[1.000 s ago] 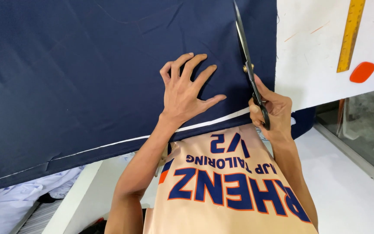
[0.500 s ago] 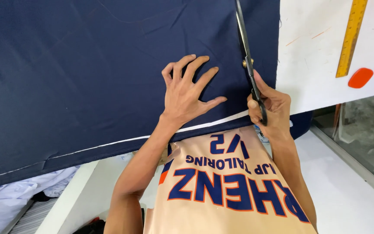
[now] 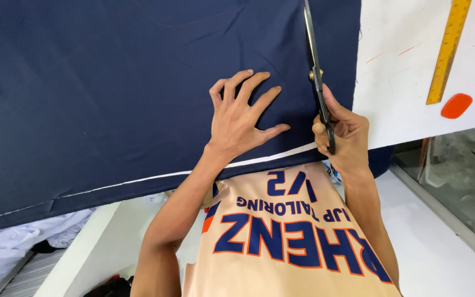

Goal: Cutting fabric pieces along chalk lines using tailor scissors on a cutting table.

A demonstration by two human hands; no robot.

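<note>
On the white cutting table [image 3: 402, 66], the left hand [image 3: 243, 113] is lying spread on soft, limp navy fabric [image 3: 111, 93], pinning it flat, while the right hand [image 3: 342, 132] is gripping black scissors [image 3: 317, 82] closed around the handles, cutting near its edge.

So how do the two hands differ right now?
The left hand lies flat on the navy fabric with fingers spread, holding nothing. The right hand is curled around the handles of the black scissors, whose blades point away along the cloth. Both sit near the fabric's near edge.
</note>
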